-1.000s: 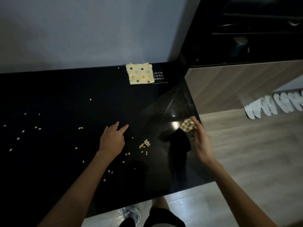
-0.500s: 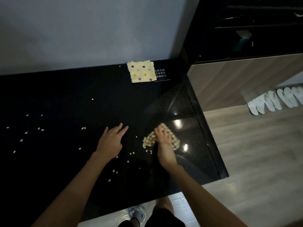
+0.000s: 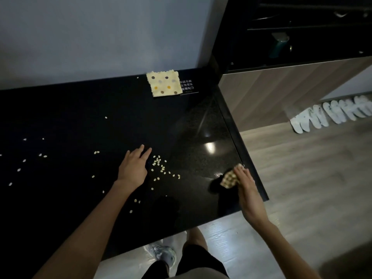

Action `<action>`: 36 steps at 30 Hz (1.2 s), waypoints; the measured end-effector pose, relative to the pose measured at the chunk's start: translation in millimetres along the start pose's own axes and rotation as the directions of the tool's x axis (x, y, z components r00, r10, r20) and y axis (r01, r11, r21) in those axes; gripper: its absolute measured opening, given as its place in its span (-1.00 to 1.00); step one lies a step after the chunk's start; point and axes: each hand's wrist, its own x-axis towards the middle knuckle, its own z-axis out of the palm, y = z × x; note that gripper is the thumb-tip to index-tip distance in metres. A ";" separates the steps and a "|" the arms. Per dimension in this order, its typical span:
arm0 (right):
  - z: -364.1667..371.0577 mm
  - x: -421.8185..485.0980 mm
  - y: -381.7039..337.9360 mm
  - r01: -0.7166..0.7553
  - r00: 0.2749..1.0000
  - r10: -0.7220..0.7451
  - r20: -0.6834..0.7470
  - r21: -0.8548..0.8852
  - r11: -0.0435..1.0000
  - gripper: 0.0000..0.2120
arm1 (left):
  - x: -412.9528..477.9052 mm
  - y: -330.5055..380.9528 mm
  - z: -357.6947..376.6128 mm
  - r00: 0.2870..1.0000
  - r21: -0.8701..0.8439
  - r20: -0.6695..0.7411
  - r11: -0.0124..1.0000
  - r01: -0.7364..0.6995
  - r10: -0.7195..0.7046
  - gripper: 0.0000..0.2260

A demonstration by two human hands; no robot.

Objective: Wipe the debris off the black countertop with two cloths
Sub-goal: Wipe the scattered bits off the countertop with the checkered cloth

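Left hand [image 3: 133, 168] open, palm down, fingers straight on black countertop [image 3: 70, 109]; right hand [image 3: 246, 190] at the counter's right edge, fingers laid over a checked cloth [image 3: 228, 179] it grips, thumb hidden, dark shadow beneath the cloth. Debris [image 3: 159, 164]: pale seed-like bits clustered just right of the left fingertips, between the two hands; more scattered well left of the left hand and near its forearm. Polka-dot cloth [image 3: 164, 83] flat, well ahead of both hands, against the wall, touching a small printed sign [image 3: 187, 87]. White slippers [image 3: 330, 115] on floor beyond right hand.
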 end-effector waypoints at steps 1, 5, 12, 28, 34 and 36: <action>3.9 -12.9 17.5 -0.004 0.999 0.008 0.043 -0.082 0.997 -0.48 | -0.1 0.5 0.2 1.000 0.004 -0.001 1.000 -0.001 0.001 -0.39; 33.8 -33.2 42.8 0.000 0.990 0.034 0.139 -0.235 0.972 -0.46 | 3.7 -0.4 -2.3 1.000 0.006 0.005 1.000 -0.015 0.015 -0.40; 76.1 11.1 5.5 0.153 0.977 -0.099 0.189 -0.296 0.943 -0.45 | -10.0 -14.9 -16.6 0.994 -0.028 -0.108 1.000 0.010 -0.013 -0.43; 117.9 73.5 -138.5 0.187 0.957 -0.238 0.163 0.277 0.942 -0.56 | -134.2 -72.9 -0.5 0.936 -0.185 -0.143 0.938 0.294 -0.322 -0.58; 81.7 90.2 -112.0 0.119 0.979 -0.118 -0.165 -0.004 0.993 -0.54 | -156.5 -60.5 22.4 0.894 -0.134 -0.061 0.891 0.433 -0.443 -0.55; 94.3 105.9 -96.3 0.040 0.997 -0.050 -0.059 -0.166 0.985 -0.54 | -156.6 -57.5 28.2 0.873 -0.129 -0.039 0.869 0.478 -0.486 -0.54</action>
